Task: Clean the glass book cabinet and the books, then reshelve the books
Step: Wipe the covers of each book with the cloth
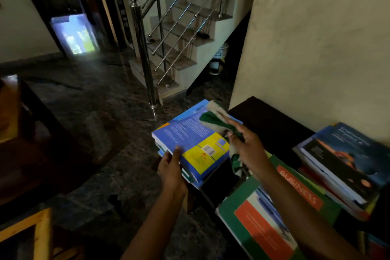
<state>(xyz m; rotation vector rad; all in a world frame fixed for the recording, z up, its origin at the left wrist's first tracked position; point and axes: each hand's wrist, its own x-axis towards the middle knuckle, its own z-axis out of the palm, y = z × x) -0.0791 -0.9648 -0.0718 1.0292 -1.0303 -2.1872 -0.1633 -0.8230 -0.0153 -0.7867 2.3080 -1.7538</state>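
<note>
My left hand (171,170) grips the near edge of a small stack of books, topped by a blue and yellow book (194,143), held out over the floor. My right hand (247,145) is closed on a green and white cloth (215,117) that lies across the far right corner of the top book. On the dark cabinet top (272,124) to the right lie a green book marked BUSINESS (274,215) and a pile of books with a dark blue cover on top (348,164).
A steel stair railing post (143,48) and stairs stand ahead. Dark stone floor (101,116) stretches left. A dark glass-fronted cabinet (63,6) stands at the far left wall. A wooden frame (40,230) is at the bottom left. A cream wall (316,48) rises on the right.
</note>
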